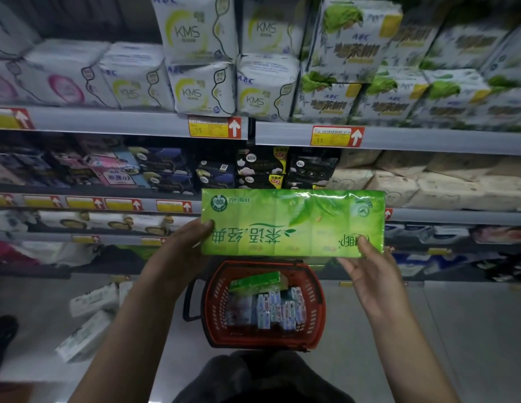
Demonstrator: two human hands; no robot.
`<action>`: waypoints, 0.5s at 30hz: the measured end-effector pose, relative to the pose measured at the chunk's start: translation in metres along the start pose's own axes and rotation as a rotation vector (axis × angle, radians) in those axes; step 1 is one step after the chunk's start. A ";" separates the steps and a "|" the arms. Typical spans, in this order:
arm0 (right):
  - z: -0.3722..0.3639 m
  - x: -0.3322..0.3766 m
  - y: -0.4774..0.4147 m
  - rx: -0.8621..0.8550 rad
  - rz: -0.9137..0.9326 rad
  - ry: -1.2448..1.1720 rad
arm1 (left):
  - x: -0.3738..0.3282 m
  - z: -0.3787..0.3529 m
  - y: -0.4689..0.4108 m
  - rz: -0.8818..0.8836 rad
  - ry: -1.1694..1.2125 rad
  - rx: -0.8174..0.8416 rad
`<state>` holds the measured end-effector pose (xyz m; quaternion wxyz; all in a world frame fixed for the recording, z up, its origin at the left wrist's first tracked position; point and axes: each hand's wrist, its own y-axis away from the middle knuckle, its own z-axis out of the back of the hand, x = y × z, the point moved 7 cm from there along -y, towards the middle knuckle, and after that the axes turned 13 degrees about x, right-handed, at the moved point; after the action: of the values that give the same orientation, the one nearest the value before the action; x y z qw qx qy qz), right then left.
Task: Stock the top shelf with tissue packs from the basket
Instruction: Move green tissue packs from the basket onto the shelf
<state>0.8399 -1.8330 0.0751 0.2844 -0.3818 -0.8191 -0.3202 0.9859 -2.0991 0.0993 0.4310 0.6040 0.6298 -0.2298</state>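
Note:
A long green tissue pack (292,222) is held flat in front of me, its print upside down. My left hand (183,245) grips its left end, thumb on top. My right hand (367,266) holds the right end, thumb pressed on the face. Directly below, a red basket (212,301) stands on the floor with another green pack (258,280) and several blue-white packs (268,311) inside. The top shelf (137,120) above carries white and green packages.
Shelves run across the view with yellow-red price tags (214,128). Dark packs fill the middle shelf, beige ones lie to the right (428,181). White packs (87,324) lie on the floor at left. A dark shoe (2,330) shows at far left.

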 end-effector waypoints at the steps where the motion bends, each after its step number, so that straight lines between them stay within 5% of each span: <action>1: 0.000 0.001 0.000 -0.003 0.013 -0.006 | -0.001 0.000 0.000 -0.002 -0.002 -0.008; 7: -0.013 0.018 -0.003 0.035 0.101 0.044 | -0.013 0.010 -0.002 0.053 -0.130 -0.026; 15: -0.050 0.090 -0.021 0.266 0.284 0.431 | -0.072 -0.008 -0.017 -0.042 -0.517 -0.076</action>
<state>0.7846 -1.8414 0.1643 0.5417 -0.3752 -0.7127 -0.2405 0.9601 -2.1356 0.1584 0.5953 0.4952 0.5193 -0.3616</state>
